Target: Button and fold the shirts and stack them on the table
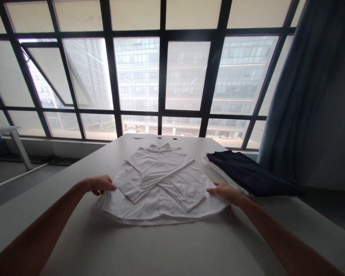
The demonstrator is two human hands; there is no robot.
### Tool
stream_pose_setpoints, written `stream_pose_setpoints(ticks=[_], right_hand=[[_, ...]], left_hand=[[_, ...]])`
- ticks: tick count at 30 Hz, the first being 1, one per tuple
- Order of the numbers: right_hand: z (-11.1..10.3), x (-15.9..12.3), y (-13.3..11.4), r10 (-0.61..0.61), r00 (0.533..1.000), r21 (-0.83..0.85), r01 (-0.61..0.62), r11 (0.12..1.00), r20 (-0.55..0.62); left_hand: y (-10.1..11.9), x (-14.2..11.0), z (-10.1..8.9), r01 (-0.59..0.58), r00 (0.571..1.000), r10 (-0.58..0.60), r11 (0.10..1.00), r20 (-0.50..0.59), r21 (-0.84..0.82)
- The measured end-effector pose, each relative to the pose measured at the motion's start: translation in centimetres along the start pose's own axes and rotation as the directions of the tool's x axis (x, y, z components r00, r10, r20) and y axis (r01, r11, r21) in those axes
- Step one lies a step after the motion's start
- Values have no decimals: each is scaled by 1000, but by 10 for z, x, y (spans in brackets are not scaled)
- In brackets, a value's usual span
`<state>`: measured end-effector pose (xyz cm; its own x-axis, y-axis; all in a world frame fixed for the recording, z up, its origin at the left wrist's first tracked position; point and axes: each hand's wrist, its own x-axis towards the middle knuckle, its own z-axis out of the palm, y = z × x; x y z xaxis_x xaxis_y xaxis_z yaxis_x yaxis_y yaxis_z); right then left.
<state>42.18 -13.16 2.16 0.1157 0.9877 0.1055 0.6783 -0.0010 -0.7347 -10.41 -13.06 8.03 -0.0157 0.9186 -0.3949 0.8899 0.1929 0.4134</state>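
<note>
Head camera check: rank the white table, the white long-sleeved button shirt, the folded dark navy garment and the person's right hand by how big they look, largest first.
1. White table
2. White long-sleeved button shirt
3. Folded dark navy garment
4. Right hand, though nearness to the camera makes this unsure

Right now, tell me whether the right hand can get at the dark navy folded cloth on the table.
Probably yes. The right hand rests at the edge of the white long-sleeved shirt, close beside the dark navy folded cloth, and nothing appears to stand between them on the white tabletop.
</note>
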Motion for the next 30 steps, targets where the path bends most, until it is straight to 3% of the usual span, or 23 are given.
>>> stream_pose_setpoints(ticks=[3, 6, 9, 12, 15, 18, 20, 21, 23, 25, 26, 30], right_hand=[[-1, -6, -8, 90, 960, 216, -150, 965, 265], [-1, -10, -15, 115, 947, 228, -189, 955, 300], [-1, -11, -15, 122, 959, 203, -177, 963, 254], [1, -9, -12, 84, 967, 187, -131, 974, 239], [1, -7, -9, 29, 962, 193, -85, 977, 272], [-2, -5, -12, 18, 965, 147, -58, 987, 262], [-4, -5, -16, 29, 977, 98, -51, 994, 209], [-4, -5, -19, 38, 983, 82, -53, 995, 179], [-4, -7, -27, 57, 988, 76, -69, 995, 143], [0, -9, -36, 69, 987, 98, -84, 992, 146], [3, -10, -42, 66, 986, 107, -83, 991, 154], [22, -15, -71, -15, 991, 93, 2, 996, 135]], left_hand=[[41, -7, -4, -60, 984, 68, 997, -164, 50], [95, -12, 16, -214, 914, 286, 943, -290, 256], [135, -11, 57, -320, 882, 410, 884, -233, 341], [149, -4, 96, -363, 895, 431, 853, -115, 375], [146, 3, 109, -372, 907, 412, 879, -83, 297], [133, 3, 97, -433, 901, 432, 897, 29, 87], [121, 2, 85, -501, 861, 503, 864, 70, -44], [114, 1, 80, -559, 827, 561, 827, 26, -62], [96, 3, 77, -680, 722, 678, 732, -139, 39], [77, 7, 84, -724, 623, 754, 656, -208, 212], [69, 10, 89, -721, 611, 770, 637, -185, 271], [54, 20, 108, -689, 653, 753, 633, -77, 352]])
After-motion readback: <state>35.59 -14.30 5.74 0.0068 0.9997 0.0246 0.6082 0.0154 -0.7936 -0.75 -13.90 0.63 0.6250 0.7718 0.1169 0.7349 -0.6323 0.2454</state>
